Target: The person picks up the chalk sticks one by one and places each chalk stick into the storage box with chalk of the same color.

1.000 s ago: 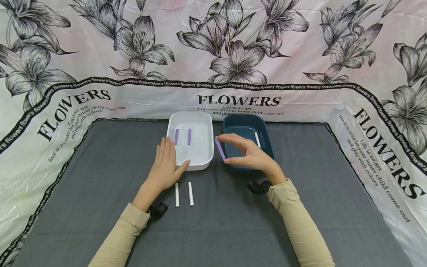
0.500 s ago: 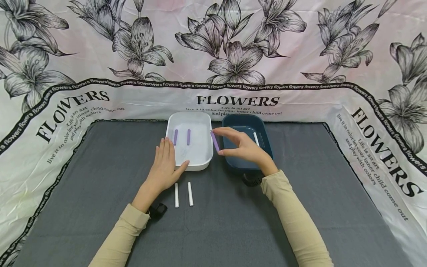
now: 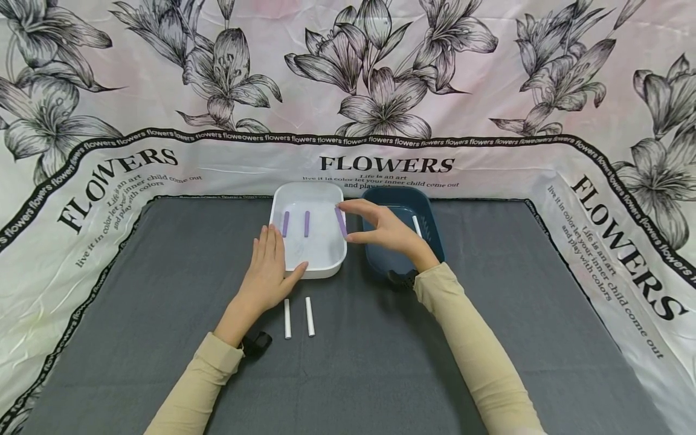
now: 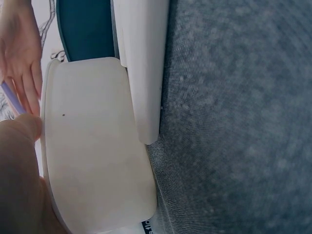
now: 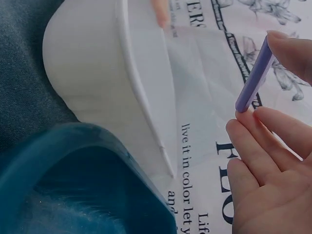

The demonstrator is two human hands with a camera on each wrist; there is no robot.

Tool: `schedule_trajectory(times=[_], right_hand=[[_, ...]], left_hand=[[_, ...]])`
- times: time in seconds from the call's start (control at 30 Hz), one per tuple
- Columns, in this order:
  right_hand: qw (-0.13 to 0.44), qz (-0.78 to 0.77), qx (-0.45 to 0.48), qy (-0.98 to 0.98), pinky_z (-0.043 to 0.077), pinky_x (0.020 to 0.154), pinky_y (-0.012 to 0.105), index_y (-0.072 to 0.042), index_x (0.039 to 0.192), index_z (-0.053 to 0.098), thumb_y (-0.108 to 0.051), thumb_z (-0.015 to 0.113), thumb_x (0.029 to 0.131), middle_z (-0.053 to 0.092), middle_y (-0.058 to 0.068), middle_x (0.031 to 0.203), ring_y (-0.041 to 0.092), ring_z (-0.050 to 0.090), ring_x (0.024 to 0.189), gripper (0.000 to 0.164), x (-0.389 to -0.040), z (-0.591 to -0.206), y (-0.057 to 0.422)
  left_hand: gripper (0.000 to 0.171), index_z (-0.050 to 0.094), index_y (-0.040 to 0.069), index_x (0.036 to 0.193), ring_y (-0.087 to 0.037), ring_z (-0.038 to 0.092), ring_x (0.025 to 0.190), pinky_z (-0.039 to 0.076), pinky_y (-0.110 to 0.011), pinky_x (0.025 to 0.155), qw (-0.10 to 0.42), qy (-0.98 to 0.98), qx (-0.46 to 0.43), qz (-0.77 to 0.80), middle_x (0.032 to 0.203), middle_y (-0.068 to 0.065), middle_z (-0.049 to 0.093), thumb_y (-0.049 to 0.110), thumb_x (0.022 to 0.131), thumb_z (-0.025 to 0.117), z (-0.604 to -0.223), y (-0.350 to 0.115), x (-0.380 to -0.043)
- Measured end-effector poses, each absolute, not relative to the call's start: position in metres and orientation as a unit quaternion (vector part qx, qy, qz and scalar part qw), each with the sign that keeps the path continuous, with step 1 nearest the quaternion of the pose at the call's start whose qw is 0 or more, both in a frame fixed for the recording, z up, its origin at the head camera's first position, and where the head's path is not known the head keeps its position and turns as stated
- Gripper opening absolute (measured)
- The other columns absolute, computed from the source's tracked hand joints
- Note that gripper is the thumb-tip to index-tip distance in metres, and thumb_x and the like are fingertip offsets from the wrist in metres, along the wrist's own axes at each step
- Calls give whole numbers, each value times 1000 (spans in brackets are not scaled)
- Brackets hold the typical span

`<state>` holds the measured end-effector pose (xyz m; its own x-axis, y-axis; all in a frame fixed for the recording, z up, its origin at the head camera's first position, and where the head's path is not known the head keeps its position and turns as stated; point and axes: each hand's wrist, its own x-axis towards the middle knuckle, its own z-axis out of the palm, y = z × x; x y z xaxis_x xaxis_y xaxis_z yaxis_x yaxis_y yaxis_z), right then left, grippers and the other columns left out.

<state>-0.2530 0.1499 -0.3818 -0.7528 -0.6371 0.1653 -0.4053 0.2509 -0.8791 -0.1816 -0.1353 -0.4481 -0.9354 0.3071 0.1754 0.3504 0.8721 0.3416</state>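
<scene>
My right hand (image 3: pixel 388 228) pinches a purple chalk stick (image 3: pixel 341 222) by its two ends, thumb at the near end. In the head view this chalk overlaps the right rim of the white tray (image 3: pixel 316 273); the right wrist view shows the purple chalk (image 5: pixel 254 78) held high, above the level of the tray's rim. Two more purple chalks (image 3: pixel 307 224) lie inside the tray, side by side and apart. At the tray's left front, my left hand (image 3: pixel 264 263) rests on the rim with straight fingers, thumb spread along the front edge.
A dark blue tray (image 3: pixel 394 266) stands right of the white one, under my right hand, with a white chalk (image 3: pixel 417 226) showing in it. Two white chalks (image 3: pixel 310 316) lie on the grey cloth (image 3: pixel 348 386) in front. A flower-printed sheet (image 3: pixel 244 163) rises behind.
My right hand has carried the purple chalk left and away from me, from the gap between the trays to over the white tray's right rim. The left hand stays put.
</scene>
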Motion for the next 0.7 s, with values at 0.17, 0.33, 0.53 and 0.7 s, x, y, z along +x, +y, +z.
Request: schedule_trajectory(times=[0.17, 0.33, 0.53, 0.7], right_hand=[[125, -492, -316, 802, 24, 116, 52, -12, 150, 45, -17, 74, 90, 41, 5, 153, 20, 32, 144, 66, -259, -383, 144], [114, -458, -312, 825, 28, 115, 49, -12, 150, 45, -22, 73, 91, 42, 6, 153, 19, 33, 144, 66, -268, -384, 138], [120, -477, -296, 819, 29, 115, 50, -7, 149, 45, -20, 74, 90, 43, 10, 152, 23, 34, 143, 67, -276, -388, 132], [127, -479, -274, 824, 32, 113, 48, -7, 149, 45, -19, 76, 89, 44, 11, 151, 24, 35, 143, 68, -282, -389, 127]], left_hand=[[95, 7, -16, 151, -41, -7, 149, 2, -55, 119, 54, -967, -169, -185, 160, -32, 0, 54, 100, 46, -448, -135, -182], [96, 6, -15, 152, -41, -8, 149, 1, -54, 119, 52, -967, -167, -185, 160, -32, 0, 54, 100, 47, -448, -135, -182], [96, 6, -16, 151, -43, -6, 149, 2, -55, 119, 57, -967, -170, -183, 160, -33, 0, 54, 100, 47, -449, -135, -183], [96, 5, -15, 152, -42, -7, 149, 2, -56, 119, 55, -967, -169, -183, 160, -32, -1, 54, 100, 46, -449, -135, -182]])
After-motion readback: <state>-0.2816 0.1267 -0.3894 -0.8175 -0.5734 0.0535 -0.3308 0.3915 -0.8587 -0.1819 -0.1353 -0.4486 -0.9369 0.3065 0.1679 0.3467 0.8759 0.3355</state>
